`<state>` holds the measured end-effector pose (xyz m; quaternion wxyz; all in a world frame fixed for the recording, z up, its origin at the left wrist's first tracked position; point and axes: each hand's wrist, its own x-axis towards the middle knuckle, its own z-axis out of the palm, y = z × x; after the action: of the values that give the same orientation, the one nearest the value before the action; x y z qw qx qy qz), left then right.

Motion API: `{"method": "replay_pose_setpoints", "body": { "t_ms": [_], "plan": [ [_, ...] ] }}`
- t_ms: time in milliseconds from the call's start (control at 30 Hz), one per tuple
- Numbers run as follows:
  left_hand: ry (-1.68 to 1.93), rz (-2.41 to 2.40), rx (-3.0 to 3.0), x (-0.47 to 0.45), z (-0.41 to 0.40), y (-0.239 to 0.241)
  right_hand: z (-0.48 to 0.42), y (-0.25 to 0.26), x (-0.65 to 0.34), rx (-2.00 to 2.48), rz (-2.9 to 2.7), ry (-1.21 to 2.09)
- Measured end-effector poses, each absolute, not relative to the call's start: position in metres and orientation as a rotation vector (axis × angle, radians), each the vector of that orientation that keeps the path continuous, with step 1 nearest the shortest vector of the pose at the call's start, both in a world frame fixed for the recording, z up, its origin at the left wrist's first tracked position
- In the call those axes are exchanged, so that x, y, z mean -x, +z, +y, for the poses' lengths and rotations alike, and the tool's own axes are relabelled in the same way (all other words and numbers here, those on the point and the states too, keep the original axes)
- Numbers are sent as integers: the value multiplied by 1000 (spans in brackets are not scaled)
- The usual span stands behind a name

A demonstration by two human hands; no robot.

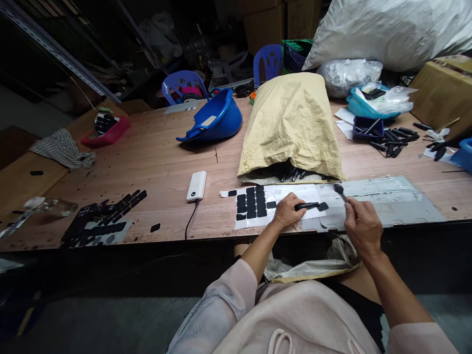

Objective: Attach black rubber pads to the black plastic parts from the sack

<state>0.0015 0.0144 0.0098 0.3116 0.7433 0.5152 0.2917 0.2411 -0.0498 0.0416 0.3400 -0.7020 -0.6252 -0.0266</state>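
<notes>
My left hand [286, 211] is closed on a slim black handle-like piece [307, 206], its tip pointing right over a black rounded patch [323, 206]. It rests on a white backing sheet [283, 192] bearing several rows of black rounded stickers [251, 201]. My right hand [363, 223] grips a small tool with a metal shaft and round dark head [338, 189], held above a grey board [387, 201]. The tool's exact kind is unclear. Behind the sheet, a yellow woven sack [291, 123] lies with black pieces [291, 173] showing at its mouth.
A white power bank [196, 186] with a cable lies left of the sheet. Further left are more black stickers [110, 211]. A blue basin [217, 118] stands behind. At right are a small bin [368, 129], loose black pieces [396, 140] and a cardboard box [444, 93].
</notes>
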Motion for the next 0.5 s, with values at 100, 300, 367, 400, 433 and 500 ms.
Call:
{"method": "replay_pose_setpoints", "body": {
  "t_ms": [100,300,367,400,433,500],
  "plan": [
    [764,1369,-1974,-2,14,12,-29,43,-272,2068,-1560,-175],
    [718,1378,-1989,-1,12,14,7,36,-296,2384,-1592,-189],
    [707,1369,-1999,1,13,14,13,34,-291,2392,-1573,-197],
    [703,1362,-2006,2,14,14,14,33,-288,2389,-1566,-212],
    [701,1354,-2013,3,15,15,15,33,-285,2385,-1561,-231],
    [704,1340,-2033,4,16,16,16,31,-281,2375,-1564,-260]
  ]
}}
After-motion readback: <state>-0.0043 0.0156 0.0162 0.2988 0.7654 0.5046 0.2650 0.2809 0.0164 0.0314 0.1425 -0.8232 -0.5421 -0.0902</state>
